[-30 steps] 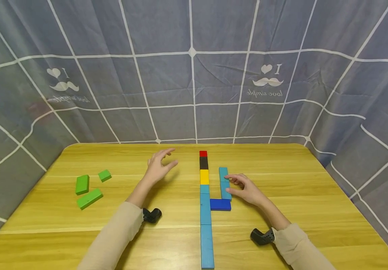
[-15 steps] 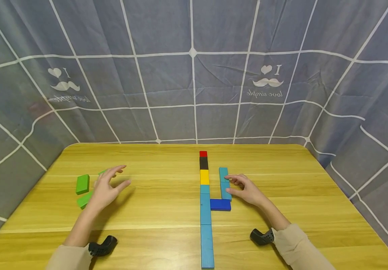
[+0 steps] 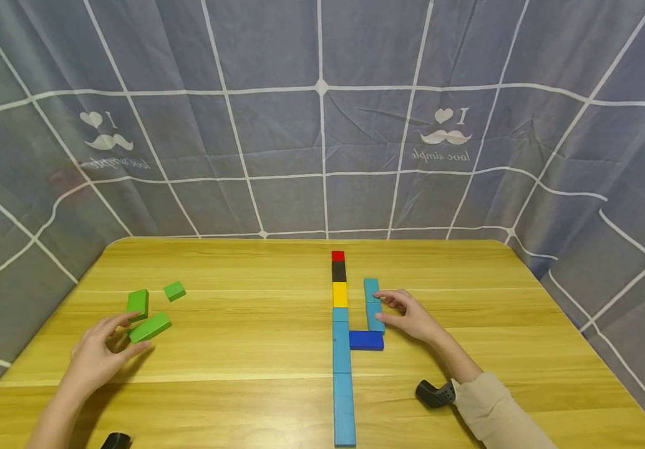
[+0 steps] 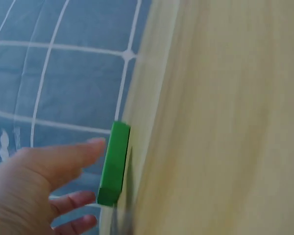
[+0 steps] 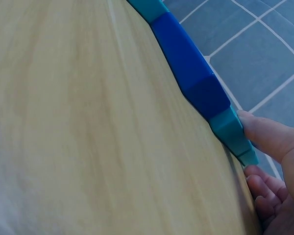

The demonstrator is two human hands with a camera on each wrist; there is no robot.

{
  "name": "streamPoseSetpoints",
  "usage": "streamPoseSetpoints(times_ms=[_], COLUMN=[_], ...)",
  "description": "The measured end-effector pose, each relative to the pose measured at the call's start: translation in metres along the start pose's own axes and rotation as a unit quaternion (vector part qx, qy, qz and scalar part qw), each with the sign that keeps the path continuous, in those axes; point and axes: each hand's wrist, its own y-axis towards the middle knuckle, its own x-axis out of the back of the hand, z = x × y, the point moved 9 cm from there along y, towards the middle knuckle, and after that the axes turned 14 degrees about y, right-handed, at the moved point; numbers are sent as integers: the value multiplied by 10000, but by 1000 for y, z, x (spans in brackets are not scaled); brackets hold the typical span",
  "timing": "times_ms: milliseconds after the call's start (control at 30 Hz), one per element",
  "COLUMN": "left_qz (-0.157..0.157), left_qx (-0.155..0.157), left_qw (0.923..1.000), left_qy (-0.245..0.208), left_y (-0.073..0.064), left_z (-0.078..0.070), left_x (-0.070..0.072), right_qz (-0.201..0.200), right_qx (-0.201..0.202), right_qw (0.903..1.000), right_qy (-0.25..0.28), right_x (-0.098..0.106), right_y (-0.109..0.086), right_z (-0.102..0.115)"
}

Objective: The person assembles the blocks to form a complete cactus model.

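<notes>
My left hand (image 3: 96, 352) is over the left of the table, thumb and fingers spread apart at the near end of a long green block (image 3: 154, 325). In the left wrist view that green block (image 4: 114, 164) lies just beyond the thumb tip. Another green block (image 3: 138, 300) lies behind it at the fingertips, and a small green block (image 3: 174, 290) is farther back. My right hand (image 3: 409, 318) rests beside two light blue blocks (image 3: 372, 290) laid end to end, its fingertips and thumb at their right edge. A dark blue block (image 3: 366, 340) adjoins their near end.
A straight row runs down the middle of the wooden table (image 3: 244, 399): a red block (image 3: 338, 255), a black block (image 3: 339, 271), a yellow block (image 3: 340, 294) and several light blue blocks (image 3: 342, 349). A grey curtain (image 3: 277, 137) hangs behind the table.
My left hand has moved left and toward me, from near the middle row to the green blocks. My right hand and the laid blocks have stayed put.
</notes>
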Motion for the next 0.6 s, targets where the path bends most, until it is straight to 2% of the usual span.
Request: streamPoseSetpoints(times_ms=[100, 200, 600], left_qz=[55, 79, -122], left_qx=[108, 173, 296], left_qw=[9998, 9996, 9986], left_qy=[138, 220, 411], left_y=[-6, -6, -4], left_z=[12, 19, 16], left_x=[-3, -6, -7], right_qz=[2, -13, 45], right_qx=[-4, -18, -124], right_qw=[10000, 10000, 9999], right_qy=[9, 19, 10], right_x=[0, 1, 4], right_y=[0, 0, 3], right_z=[0, 0, 1])
